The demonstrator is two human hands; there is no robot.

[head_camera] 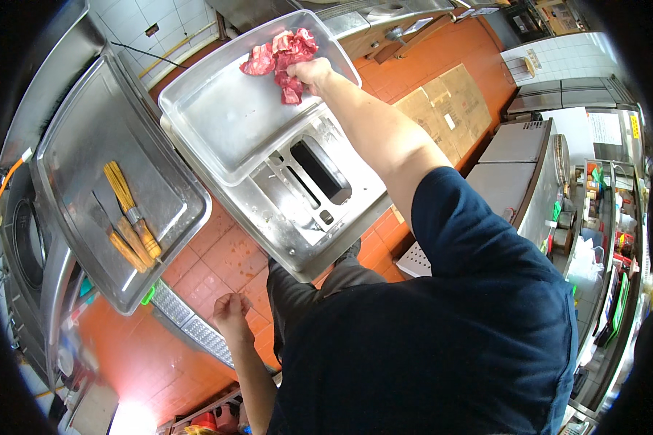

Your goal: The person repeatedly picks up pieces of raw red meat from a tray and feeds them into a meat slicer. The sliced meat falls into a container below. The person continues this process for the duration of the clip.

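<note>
Several pieces of dark red raw meat (291, 51) lie at the far end of a translucent plastic tub (212, 103). My right hand (308, 74) reaches into the tub, its fingers closed around part of the meat; the fingertips are partly hidden. The tub rests on a stainless-steel machine (261, 228), whose near top has a dark slotted opening (318, 171). Low on the left, my left hand (233, 312) hangs over the floor with its fingers curled together and nothing visible in them.
Left of the machine, a metal tray (81, 136) carries a bristle brush (130, 206) and wooden-handled tools (125, 247). Flattened cardboard (446, 111) covers part of the orange tiled floor (223, 244). Appliances (500, 179) and loaded shelves (604, 234) line the right.
</note>
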